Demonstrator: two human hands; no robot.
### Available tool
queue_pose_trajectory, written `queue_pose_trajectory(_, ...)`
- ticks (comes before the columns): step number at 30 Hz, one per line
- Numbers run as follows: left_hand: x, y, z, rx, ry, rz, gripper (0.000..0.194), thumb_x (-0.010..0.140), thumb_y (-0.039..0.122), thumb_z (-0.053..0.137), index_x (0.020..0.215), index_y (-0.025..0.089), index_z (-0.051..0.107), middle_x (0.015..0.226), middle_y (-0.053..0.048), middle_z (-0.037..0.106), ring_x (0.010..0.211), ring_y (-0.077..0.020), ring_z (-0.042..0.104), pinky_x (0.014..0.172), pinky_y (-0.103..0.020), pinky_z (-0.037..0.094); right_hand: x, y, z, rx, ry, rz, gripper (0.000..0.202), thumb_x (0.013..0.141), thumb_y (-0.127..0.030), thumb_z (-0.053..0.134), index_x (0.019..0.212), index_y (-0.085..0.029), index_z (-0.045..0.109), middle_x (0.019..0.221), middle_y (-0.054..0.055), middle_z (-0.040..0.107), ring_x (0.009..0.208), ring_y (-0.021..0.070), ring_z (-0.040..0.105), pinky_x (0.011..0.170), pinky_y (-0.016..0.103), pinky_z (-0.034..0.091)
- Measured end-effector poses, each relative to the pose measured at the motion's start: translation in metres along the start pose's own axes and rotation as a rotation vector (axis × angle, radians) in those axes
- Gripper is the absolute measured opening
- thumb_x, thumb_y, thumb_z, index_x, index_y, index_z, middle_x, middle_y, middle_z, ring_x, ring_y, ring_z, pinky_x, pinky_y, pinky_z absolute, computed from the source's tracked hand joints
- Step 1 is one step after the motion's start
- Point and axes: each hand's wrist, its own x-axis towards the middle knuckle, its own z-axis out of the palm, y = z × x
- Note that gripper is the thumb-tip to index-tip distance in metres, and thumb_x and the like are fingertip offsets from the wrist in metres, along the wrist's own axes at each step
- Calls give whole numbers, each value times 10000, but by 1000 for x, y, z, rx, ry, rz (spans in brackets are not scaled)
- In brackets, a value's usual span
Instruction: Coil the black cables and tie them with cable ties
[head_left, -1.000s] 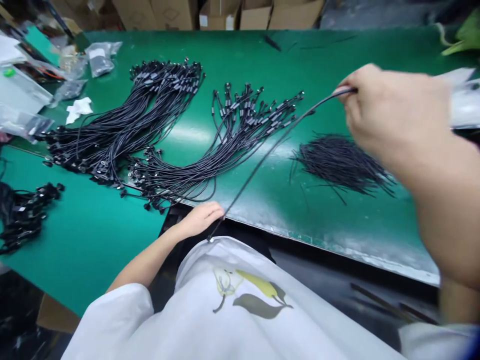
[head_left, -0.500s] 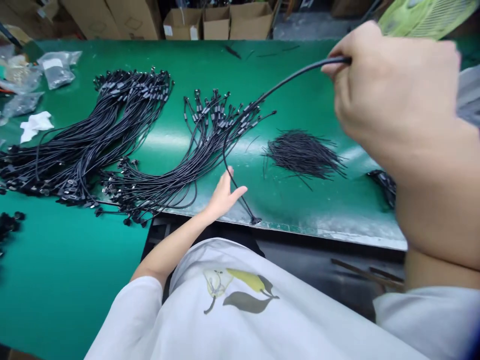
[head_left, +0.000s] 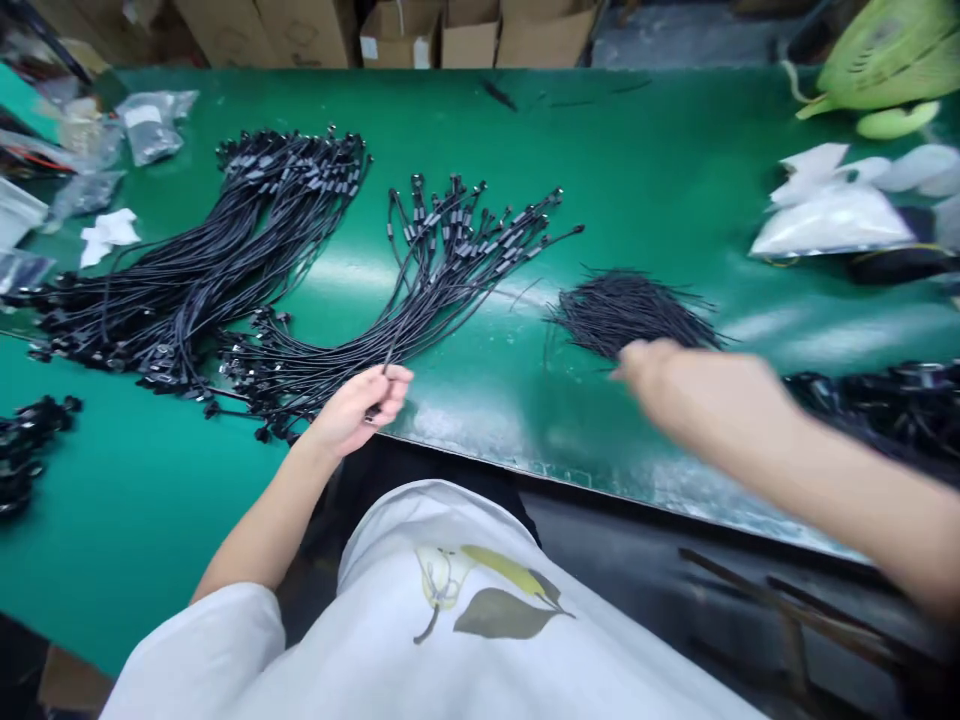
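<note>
My left hand is closed around a black cable close to the table's front edge. Part of that cable rises from the fingers and blends into the smaller bundle of black cables just behind. Blurred by motion, my right hand reaches the near side of a pile of thin black strips. Its fingers look pressed together at the tips; whatever they may pinch is hidden. The bundled cables carry grey tags and small connectors at their far ends, with larger black connectors at the near ends.
A larger cable bundle lies to the left on the green table. Plastic bags lie at the far left, white bags and a green fan at the right. Dark packed items sit at the right edge.
My right hand has let go of the stretched cable and come down to the strip pile. My left hand has moved left and closed on the cable.
</note>
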Motion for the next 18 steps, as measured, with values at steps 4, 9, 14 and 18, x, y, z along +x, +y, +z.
queue_pose_trajectory(4, 1, 5, 54, 519, -118, 168, 285, 888, 377, 589, 1079, 193, 692, 1122, -91, 635, 990, -196, 582, 848, -296, 471, -20, -87, -35, 152, -22, -481, 168, 874, -115, 455, 818, -185, 596, 716, 69, 612, 559, 167, 578, 448, 284, 185)
queue_pose_trajectory(9, -10, -3, 58, 508, -233, 0, 339, 940, 424, 489, 1012, 156, 684, 592, 20, 499, 586, -122, 474, 680, -282, 460, 25, -69, -46, 193, 143, -352, 328, 961, -444, 456, 873, -167, 609, 791, 74, 626, 694, 177, 589, 495, 279, 193)
queue_pose_trajectory(14, -22, 22, 17, -120, -141, -21, 311, 878, 433, 606, 922, 136, 688, 464, 110, 182, 383, -46, 160, 408, -169, 326, 45, -10, 7, 541, 140, -356, 311, 976, -442, 421, 1026, -200, 610, 967, 53, 660, 816, 174, 607, 613, 263, 366)
queue_pose_trajectory(18, -23, 45, 9, -337, 203, 238, 285, 947, 368, 516, 1115, 179, 648, 495, 103, 254, 374, -37, 204, 459, -122, 379, 32, -18, 37, 576, 235, -378, 303, 1000, -312, 346, 1039, -167, 610, 908, 74, 665, 788, 175, 601, 670, 278, 385)
